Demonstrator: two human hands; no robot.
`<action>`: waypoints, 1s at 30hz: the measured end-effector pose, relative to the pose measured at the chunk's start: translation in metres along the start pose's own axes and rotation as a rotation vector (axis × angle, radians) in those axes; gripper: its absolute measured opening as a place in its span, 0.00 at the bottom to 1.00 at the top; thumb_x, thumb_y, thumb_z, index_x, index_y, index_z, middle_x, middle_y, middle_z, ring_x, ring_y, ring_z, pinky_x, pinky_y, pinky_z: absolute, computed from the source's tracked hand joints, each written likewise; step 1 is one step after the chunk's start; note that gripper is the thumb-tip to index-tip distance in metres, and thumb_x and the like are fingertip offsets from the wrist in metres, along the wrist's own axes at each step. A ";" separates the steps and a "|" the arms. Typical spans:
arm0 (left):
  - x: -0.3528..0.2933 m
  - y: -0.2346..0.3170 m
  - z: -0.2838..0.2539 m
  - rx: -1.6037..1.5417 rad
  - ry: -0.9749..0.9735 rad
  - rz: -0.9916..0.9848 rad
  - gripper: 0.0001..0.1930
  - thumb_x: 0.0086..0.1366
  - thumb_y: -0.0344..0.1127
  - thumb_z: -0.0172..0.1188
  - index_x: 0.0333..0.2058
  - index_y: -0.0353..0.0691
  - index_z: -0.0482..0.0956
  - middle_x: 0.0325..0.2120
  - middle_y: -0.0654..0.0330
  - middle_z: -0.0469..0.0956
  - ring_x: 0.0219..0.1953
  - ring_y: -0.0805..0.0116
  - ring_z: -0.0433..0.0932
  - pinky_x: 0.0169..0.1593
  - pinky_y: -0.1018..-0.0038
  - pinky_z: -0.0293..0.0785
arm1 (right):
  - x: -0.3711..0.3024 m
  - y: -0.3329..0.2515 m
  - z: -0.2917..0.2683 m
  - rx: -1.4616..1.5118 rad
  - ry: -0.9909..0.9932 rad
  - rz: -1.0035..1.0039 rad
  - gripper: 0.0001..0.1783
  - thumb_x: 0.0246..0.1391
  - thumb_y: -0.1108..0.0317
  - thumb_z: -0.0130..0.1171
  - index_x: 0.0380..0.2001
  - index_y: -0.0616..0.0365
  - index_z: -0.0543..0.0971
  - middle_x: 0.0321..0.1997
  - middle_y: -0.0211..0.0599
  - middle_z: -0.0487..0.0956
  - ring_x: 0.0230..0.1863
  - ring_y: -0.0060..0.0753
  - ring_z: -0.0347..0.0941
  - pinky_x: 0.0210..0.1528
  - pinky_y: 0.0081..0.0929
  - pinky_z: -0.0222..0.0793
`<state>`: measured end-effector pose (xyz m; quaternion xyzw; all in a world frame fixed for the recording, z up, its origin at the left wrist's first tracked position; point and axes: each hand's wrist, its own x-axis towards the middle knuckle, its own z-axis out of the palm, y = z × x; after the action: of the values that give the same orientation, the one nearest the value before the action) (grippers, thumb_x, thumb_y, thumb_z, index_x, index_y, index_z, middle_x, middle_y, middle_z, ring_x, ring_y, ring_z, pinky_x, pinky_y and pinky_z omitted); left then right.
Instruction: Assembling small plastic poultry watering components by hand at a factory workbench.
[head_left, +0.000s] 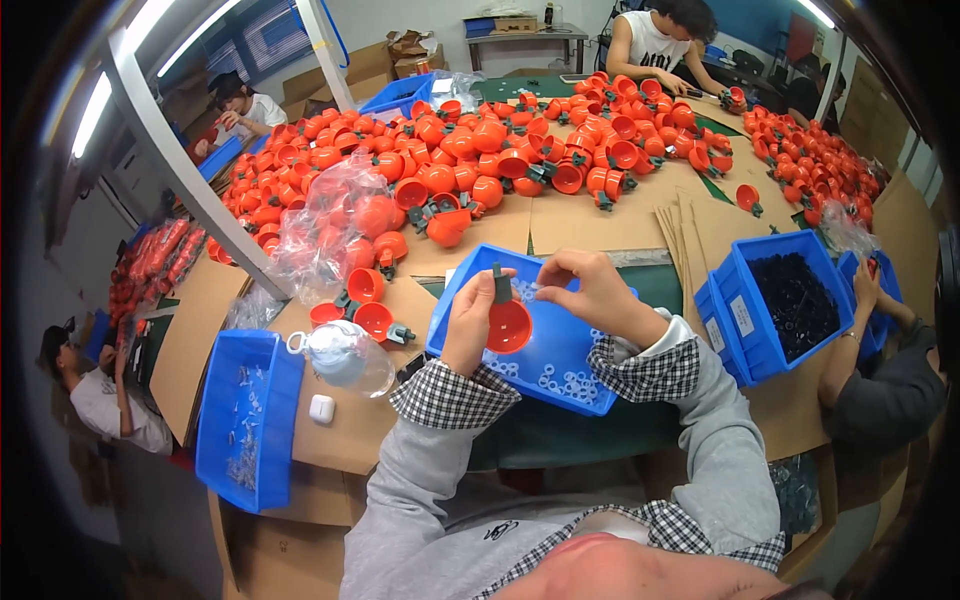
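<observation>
My left hand is closed around a red plastic cup with a dark green fitting pointing up from it. The cup's open side faces me. Just to its right, my right hand is pinched, thumb against fingers; whatever it holds, if anything, is too small to make out. Both hands are above a shallow blue tray. Small white translucent rings lie scattered in the tray, mostly along its near side.
A large heap of red cups covers the far table. Left of me are a clear water bottle, a white earphone case and a blue bin of small clear parts. Rightward stands a blue bin of black parts. Co-workers sit around.
</observation>
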<state>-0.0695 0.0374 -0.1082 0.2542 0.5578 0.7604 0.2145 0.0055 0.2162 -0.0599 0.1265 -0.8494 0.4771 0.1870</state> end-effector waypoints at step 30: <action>-0.005 0.011 0.013 0.249 -0.186 0.078 0.11 0.53 0.29 0.64 0.36 0.36 0.75 0.30 0.66 0.75 0.35 0.78 0.73 0.41 0.79 0.70 | 0.009 0.026 -0.019 0.515 -0.534 0.326 0.07 0.45 0.71 0.64 0.27 0.61 0.77 0.26 0.28 0.78 0.29 0.17 0.73 0.34 0.16 0.68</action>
<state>-0.0578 0.0404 -0.0955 0.3698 0.6152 0.6663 0.2022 -0.0091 0.2457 -0.0670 0.1525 -0.7296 0.6481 -0.1562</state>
